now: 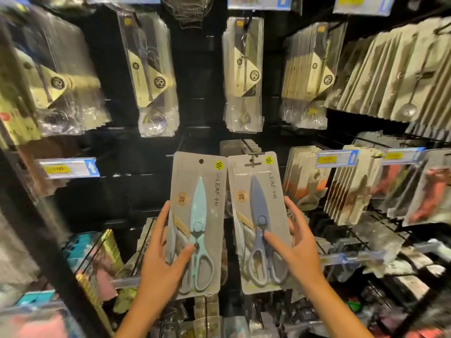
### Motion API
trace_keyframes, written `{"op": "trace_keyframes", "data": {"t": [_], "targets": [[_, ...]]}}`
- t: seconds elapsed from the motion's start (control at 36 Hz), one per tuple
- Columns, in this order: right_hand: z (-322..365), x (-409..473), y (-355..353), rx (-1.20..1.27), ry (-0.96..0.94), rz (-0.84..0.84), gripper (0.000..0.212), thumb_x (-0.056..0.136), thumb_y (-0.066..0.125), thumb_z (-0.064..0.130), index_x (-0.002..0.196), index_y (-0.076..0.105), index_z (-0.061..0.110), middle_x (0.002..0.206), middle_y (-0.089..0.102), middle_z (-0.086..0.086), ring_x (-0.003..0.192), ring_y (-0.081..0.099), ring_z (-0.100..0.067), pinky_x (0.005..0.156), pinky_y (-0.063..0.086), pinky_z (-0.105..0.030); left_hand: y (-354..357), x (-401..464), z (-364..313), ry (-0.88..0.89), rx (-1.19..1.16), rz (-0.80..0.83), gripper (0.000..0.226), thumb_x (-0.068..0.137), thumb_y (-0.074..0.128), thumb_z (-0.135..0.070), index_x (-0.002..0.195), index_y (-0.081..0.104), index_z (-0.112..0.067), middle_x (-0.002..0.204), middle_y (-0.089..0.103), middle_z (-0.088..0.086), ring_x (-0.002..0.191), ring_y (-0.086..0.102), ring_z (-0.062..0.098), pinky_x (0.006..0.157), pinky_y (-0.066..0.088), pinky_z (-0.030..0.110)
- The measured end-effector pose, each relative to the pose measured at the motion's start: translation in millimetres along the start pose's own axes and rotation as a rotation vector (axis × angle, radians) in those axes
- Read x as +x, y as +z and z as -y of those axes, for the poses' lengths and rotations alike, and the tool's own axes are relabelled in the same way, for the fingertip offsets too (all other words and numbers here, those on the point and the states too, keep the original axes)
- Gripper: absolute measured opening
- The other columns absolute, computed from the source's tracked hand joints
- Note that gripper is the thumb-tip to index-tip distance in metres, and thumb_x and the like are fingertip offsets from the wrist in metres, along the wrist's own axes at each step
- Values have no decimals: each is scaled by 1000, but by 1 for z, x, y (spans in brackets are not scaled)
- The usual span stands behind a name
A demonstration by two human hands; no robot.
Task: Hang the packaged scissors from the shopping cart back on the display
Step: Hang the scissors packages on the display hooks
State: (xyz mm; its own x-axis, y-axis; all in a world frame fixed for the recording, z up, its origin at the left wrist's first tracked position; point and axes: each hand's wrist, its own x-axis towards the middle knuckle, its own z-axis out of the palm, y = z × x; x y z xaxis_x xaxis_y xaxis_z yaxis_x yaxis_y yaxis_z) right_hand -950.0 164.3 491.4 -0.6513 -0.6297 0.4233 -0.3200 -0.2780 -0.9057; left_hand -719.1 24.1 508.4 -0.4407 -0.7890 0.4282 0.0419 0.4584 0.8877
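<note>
- Left hand (163, 259): nearest the camera, lower centre; thumb laid across the front and fingers curled behind the left edge of the grey card pack holding light-blue scissors (196, 225); the pack is held upright, free of any hook, its round hang hole near the top visibly empty.
- Right hand (299, 250): level with the left; thumb pressing the front near the pivot, fingers wrapped round the right edge of the grey card pack holding slate-blue scissors (261, 223); this pack tilts slightly, its top edge touching the other pack's.
- Position of the second pack: its T-shaped hang slot sits at the tip of the black wire display hook (250, 146); whether the hook has passed through the slot cannot be told; further grey packs of the same kind (230, 146) hang behind on that hook.
- Handling, judged: card backing stiff but thin, likely to flex if gripped at the bottom alone; the scissors make the lower half the heavy end; the plastic blister looks slick; a grip at mid-height on both edges, as now, should steady the hole for threading; the card round the hole may tear if forced.
- Beyond: clear-bagged spoons (244, 76) hang in rows above; a white and yellow price tag (338, 158) to the right; the black backing panel (117, 191) farthest; no shopping cart in view.
</note>
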Motion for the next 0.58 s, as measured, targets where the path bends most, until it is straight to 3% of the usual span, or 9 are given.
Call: {"op": "trace_keyframes", "data": {"t": [0.28, 0.42, 0.5, 0.58], "targets": [[-6, 12, -1, 54, 61, 13, 80, 86, 77, 8, 149, 40, 40, 125, 63, 31, 114, 65, 0, 79, 59, -21, 1, 1, -2, 17, 5, -13, 89, 86, 75, -17, 148, 26, -58, 153, 42, -21, 138, 47, 9, 112, 43, 50], [-11, 16, -3, 93, 79, 33, 79, 86, 76, 5, 150, 41, 37, 127, 64, 30, 115, 65, -2, 79, 59, -22, 4, 4, -2, 27, 3, -23, 88, 86, 75, -16, 149, 27, -56, 152, 42, -23, 137, 47, 5, 110, 45, 44], [-18, 17, -6, 111, 107, 59, 78, 86, 76, 6, 149, 43, 39, 132, 62, 27, 121, 62, -2, 89, 59, -27, 6, 5, 0, 28, 6, -21, 88, 87, 75, -16, 147, 27, -60, 151, 44, -21, 136, 49, 6, 108, 47, 39], [-25, 19, -7, 108, 107, 53, 78, 85, 77, 8, 147, 44, 41, 136, 61, 25, 124, 60, -2, 94, 58, -30, 8, 7, 1, 26, 8, -16, 88, 87, 75, -17, 144, 27, -63, 150, 47, -18, 134, 51, 7, 99, 52, 25]]}}
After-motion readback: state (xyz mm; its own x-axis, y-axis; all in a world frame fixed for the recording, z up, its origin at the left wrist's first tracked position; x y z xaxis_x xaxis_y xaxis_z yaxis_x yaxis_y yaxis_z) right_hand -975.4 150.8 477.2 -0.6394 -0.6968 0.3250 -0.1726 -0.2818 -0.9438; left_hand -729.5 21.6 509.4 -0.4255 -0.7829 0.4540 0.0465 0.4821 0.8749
